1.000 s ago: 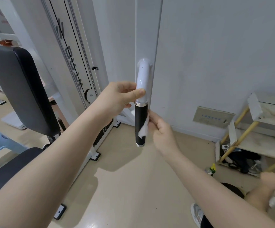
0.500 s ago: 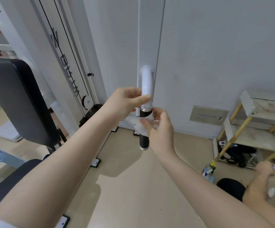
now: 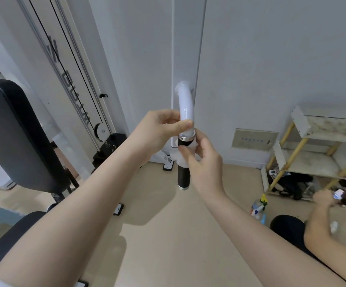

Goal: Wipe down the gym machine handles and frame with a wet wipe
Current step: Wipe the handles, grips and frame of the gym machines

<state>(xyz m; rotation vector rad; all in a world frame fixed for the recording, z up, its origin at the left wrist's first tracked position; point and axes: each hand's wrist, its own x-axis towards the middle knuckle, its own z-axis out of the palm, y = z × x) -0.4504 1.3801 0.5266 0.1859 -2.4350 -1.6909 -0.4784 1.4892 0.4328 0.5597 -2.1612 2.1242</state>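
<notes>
A machine handle juts toward me from the white upright post (image 3: 185, 48): a curved white tube (image 3: 185, 106), a chrome ring, then a black grip (image 3: 183, 177). My left hand (image 3: 159, 129) holds the white tube just above the ring. My right hand (image 3: 201, 160) wraps a white wet wipe (image 3: 181, 159) around the upper part of the black grip; my fingers hide most of the wipe.
The cable tower frame (image 3: 74, 79) with its pulley (image 3: 100, 129) stands at left, a black padded bench back (image 3: 16, 131) in front of it. A wooden shelf rack (image 3: 317, 152) and a spray bottle (image 3: 259, 208) are at right. Another person's arm (image 3: 321, 220) is low right.
My right hand slid up the black grip from its lower part to just under the chrome ring, carrying the wipe. My view rose slightly; my left hand kept its hold.
</notes>
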